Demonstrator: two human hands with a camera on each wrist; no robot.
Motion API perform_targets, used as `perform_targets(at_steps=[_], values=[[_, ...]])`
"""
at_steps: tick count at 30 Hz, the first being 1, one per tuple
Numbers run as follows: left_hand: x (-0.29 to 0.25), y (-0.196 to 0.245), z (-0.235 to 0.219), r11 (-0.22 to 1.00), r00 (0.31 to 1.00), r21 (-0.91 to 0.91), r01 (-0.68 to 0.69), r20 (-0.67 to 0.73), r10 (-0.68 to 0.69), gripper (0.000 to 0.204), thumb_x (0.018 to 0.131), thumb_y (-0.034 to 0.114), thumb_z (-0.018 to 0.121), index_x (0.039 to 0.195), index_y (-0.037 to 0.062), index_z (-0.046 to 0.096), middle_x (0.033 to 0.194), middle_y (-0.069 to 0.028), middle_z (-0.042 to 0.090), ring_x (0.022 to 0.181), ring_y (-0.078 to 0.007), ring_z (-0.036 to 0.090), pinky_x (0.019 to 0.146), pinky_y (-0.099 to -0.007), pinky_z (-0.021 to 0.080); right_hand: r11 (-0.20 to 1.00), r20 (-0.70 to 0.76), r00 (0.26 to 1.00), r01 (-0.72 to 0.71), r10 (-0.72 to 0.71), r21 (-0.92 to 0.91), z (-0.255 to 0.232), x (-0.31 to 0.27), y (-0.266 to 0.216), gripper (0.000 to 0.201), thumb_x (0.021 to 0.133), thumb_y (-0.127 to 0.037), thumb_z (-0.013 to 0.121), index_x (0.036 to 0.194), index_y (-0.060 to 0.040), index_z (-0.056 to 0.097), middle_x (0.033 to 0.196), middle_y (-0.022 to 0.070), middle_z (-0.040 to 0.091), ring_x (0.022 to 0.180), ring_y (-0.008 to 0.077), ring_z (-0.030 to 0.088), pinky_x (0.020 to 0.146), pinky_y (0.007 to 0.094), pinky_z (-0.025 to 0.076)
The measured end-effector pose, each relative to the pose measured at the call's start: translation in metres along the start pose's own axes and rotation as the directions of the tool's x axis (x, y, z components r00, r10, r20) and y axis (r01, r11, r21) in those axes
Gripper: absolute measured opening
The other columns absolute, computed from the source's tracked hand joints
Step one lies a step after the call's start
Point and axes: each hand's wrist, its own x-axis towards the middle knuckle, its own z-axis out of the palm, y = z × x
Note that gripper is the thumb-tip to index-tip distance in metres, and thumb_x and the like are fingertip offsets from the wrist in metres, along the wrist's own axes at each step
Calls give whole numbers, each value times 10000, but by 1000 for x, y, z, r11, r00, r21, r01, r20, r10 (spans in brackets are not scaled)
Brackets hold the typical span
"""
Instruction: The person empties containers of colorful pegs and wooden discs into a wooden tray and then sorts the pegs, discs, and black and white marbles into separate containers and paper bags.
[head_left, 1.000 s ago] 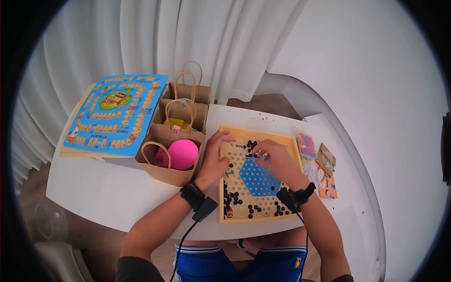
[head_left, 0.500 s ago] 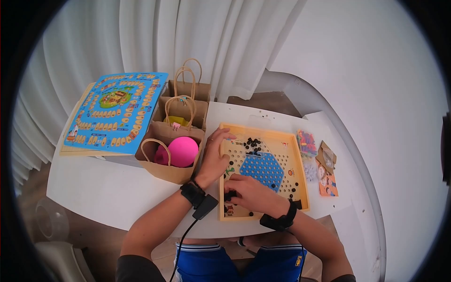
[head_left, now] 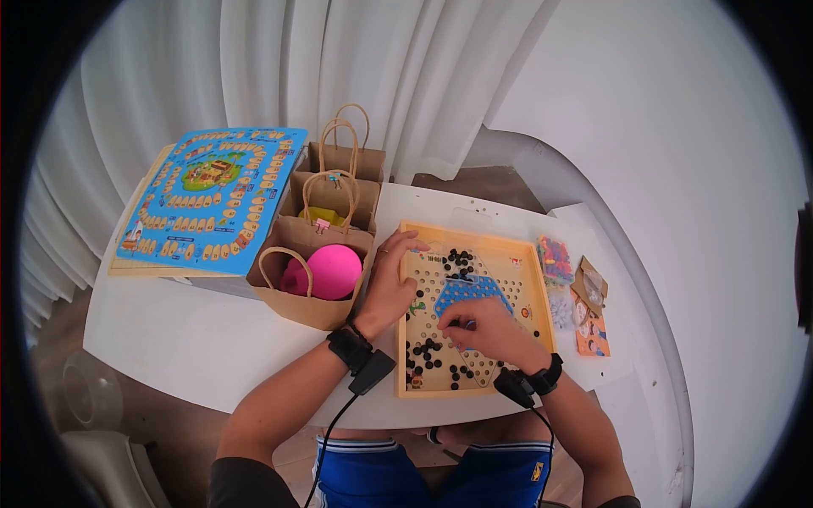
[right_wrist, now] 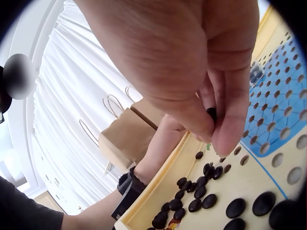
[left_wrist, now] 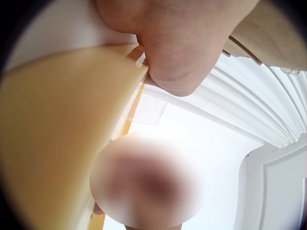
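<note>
A wooden game board [head_left: 546,296] with raised walls and a blue hexagon of holes [head_left: 461,289] lies on the white table. My left hand [head_left: 391,284] holds its left wall near the far corner, fingers bent over the rim. My right hand [head_left: 487,328] is over the blue hexagon; between thumb and fingers it pinches a black game piece [right_wrist: 211,113], mostly hidden by the fingertips. Loose black pieces [right_wrist: 194,205] lie in the near left part of the board. More black pieces [head_left: 458,261] sit in a clear plastic box [head_left: 461,280] at the far side.
Paper bags [head_left: 305,311] stand left of the board, the nearest with a pink ball [head_left: 332,273]. Behind them lies a blue printed game sheet [head_left: 207,203]. To the right are a pack of coloured pieces [head_left: 555,258], a torn brown package [head_left: 590,284] and an orange card [head_left: 593,337].
My right hand went from the clear box to the near left pieces, then moved right and away over the blue hexagon with a black piece. My left hand stays at the board's wall.
</note>
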Motion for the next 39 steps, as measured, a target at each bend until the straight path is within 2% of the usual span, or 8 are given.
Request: perform_targets(at_steps=[7, 10, 13, 18, 25, 31, 37, 39], values=[[0, 2, 1, 1000, 1000, 0, -1, 4, 1, 616, 697, -187, 491, 1245, 73, 598, 1520, -161, 490, 1532, -369, 325, 1266, -429, 266, 999, -260, 965, 44, -34, 31, -44, 25, 21, 114, 916, -16, 682, 1018, 19, 719, 853, 122, 743, 707, 191, 726, 665, 312, 589], [0, -2, 0, 1000, 1000, 14, -1, -7, 1, 622, 695, -196, 492, 1246, 74, 597, 1519, -158, 488, 1529, -365, 328, 1265, -423, 268, 983, -398, 901, 136, -173, -119, -48, 34, 30, 144, 900, -1, 682, 1041, 21, 704, 988, 151, 740, 831, 219, 730, 737, 336, 594], [-1, -3, 2, 1000, 1000, 2, 9, -11, -9, 617, 699, -190, 488, 1246, 74, 597, 1517, -158, 490, 1530, -366, 324, 1266, -431, 264, 963, -313, 922, 164, -227, -215, -36, 28, 22, 195, 878, -32, 719, 1067, 7, 696, 1057, 156, 703, 883, 255, 713, 779, 371, 587], [-1, 0, 0, 1000, 1000, -6, 0, 0, 0, 606, 703, -180, 479, 1242, 71, 596, 1520, -168, 488, 1538, -372, 309, 1267, -442, 257, 957, 129, 982, 167, -139, -238, 9, 4, -16, 319, 873, -98, 775, 1163, -41, 654, 1016, 118, 639, 884, 251, 704, 802, 377, 564], [0, -4, 0, 1000, 1000, -30, -7, 5, 7, 609, 700, -177, 473, 1242, 71, 594, 1526, -175, 483, 1549, -382, 290, 1271, -443, 245, 900, 252, 939, 307, -233, -309, 28, 2, -10, 237, 877, -89, 762, 1075, -42, 641, 1035, 137, 653, 917, 331, 690, 817, 418, 546], [0, -3, 0, 1000, 1000, -19, 0, 12, 0, 609, 698, -170, 483, 1244, 76, 595, 1532, -173, 478, 1551, -383, 284, 1273, -445, 240, 928, 154, 953, 292, -261, -233, 14, 4, -4, 142, 887, -54, 731, 1026, -52, 705, 933, 130, 723, 836, 327, 711, 778, 395, 562], [-1, -1, -1, 1000, 1000, 0, 5, 12, -5, 608, 702, -172, 488, 1245, 82, 593, 1532, -170, 480, 1548, -381, 288, 1273, -447, 242, 959, 21, 991, 136, -135, -249, -18, 11, 3, 151, 914, -48, 720, 1064, -51, 740, 920, 105, 741, 752, 198, 725, 687, 342, 570], [-1, -1, 0, 1000, 1000, 8, 1, 3, -1, 605, 703, -175, 491, 1242, 82, 593, 1529, -165, 482, 1548, -376, 289, 1274, -448, 241, 992, -213, 973, 63, -86, -113, -29, 23, 17, 186, 921, -54, 726, 1105, -38, 734, 886, 97, 737, 739, 177, 715, 673, 336, 578]])
